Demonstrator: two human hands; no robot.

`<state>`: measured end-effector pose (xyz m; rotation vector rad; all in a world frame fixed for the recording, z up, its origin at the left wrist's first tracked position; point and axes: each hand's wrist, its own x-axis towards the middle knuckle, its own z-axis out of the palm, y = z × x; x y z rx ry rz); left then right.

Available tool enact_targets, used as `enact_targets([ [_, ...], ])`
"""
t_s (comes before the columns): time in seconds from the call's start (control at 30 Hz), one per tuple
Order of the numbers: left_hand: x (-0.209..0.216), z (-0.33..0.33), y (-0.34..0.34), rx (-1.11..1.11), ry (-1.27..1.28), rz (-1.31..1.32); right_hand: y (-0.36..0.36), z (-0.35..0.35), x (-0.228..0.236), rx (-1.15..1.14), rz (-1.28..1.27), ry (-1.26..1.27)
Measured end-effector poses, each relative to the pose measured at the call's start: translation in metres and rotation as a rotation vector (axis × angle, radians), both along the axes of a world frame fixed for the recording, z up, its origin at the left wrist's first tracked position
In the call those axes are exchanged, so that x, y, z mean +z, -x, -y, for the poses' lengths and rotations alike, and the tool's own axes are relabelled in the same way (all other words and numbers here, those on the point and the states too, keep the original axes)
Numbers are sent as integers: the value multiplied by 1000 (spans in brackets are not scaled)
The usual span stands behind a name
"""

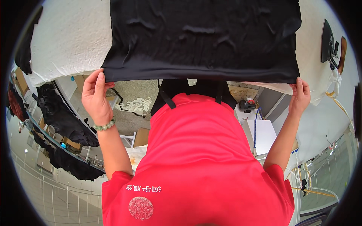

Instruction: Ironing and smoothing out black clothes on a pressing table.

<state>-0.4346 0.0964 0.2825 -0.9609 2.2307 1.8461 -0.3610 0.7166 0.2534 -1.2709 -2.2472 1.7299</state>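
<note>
A wide piece of black satiny fabric (203, 41) lies over the white padded table, its near edge stretched straight between my hands. My left hand (96, 92) pinches the near left corner between thumb and fingers; a beaded bracelet circles that wrist. At the near right corner, my right hand (300, 94) grips the cloth with its fingertips. Soft wrinkles run across the fabric's surface, while the near hem hangs just past the table edge, in front of my body.
The white padded table (73, 37) spreads to both sides. An iron (328, 41) stands at the far right, with a hose (341, 107) beside it. Black garments (62, 113) hang on the left. White cloth (135, 106) lies on the floor, and a white box (260, 135) sits below right.
</note>
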Motion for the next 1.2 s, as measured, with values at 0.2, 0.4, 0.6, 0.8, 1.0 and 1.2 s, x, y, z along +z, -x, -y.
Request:
enact_targets([
  [0.2, -2, 4, -11, -34, -56, 72, 0, 19, 10, 39, 46, 9],
  [0.4, -6, 12, -4, -83, -211, 276, 24, 25, 23, 88, 279, 29],
  [0.6, -13, 12, 14, -256, -184, 283, 49, 26, 19, 353, 362, -303],
  [0.8, -18, 12, 34, -270, -136, 108, 61, 39, 10, 491, 304, -519],
  [1.0, -49, -10, 64, -283, 253, 40, 61, 35, 9, 449, 138, -538],
  [1.2, -12, 8, 50, -163, -399, 391, 64, 32, 17, -82, -239, -256],
])
